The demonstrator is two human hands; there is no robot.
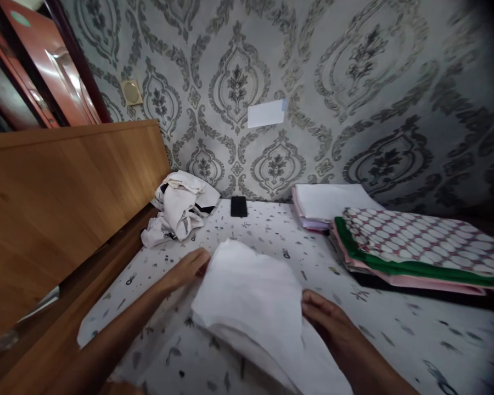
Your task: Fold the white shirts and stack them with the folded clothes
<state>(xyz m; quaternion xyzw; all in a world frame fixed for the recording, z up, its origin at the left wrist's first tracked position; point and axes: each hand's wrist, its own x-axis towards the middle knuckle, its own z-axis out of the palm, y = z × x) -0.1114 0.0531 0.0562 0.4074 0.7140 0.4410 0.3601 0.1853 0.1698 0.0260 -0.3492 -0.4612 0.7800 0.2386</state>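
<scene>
A white cloth (255, 307), partly folded, is held up over the patterned bed sheet (156, 340) between my two hands. My left hand (191, 267) grips its upper left edge, fingers closed and partly behind the fabric. On the opposite side my right hand (323, 315) pinches the right edge, the thumb in view and the other fingertips hidden by the cloth. The lower end of the fabric hangs toward me, out of the bottom of the view. What kind of garment or linen it is cannot be made out.
Crumpled white clothes (181, 206) lie at the back left, beside a black phone-like object (239, 207). A folded white stack (331, 202) and a pile of folded fabrics (420, 247) lie at right. A wooden board (74, 203) borders the left; a patterned wall (313, 148) stands behind.
</scene>
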